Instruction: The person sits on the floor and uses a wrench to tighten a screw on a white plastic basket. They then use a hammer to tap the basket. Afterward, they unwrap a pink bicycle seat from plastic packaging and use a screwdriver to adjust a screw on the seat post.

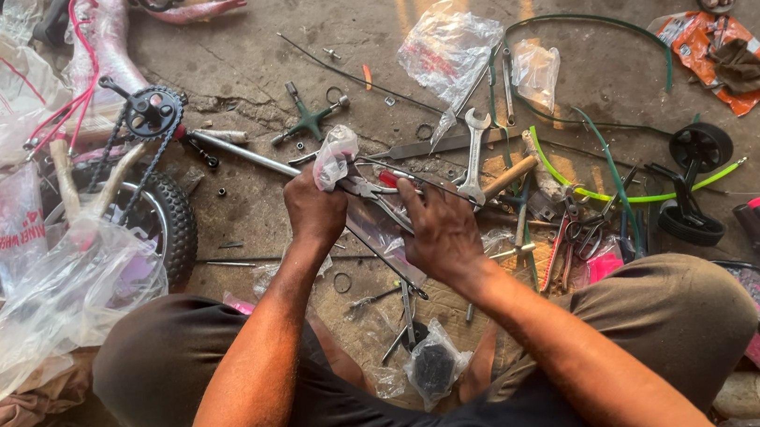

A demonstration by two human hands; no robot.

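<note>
A small clear plastic bag (334,155) is gripped in the closed fingers of the left hand (314,209), just left of the open-ended spanner (472,157). The right hand (439,232), below that spanner, is curled around a thin metal part (381,242). A small wheel (701,147) lies well right of the spanner.

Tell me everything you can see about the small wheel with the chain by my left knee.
The wheel is small, with a knobbly black tyre, standing roughly upright on the concrete floor. Clear plastic wrap hides most of it. A black chain runs from it up to a black toothed sprocket with a crank arm. It belongs to a pink frame. Neither hand touches it.
</note>
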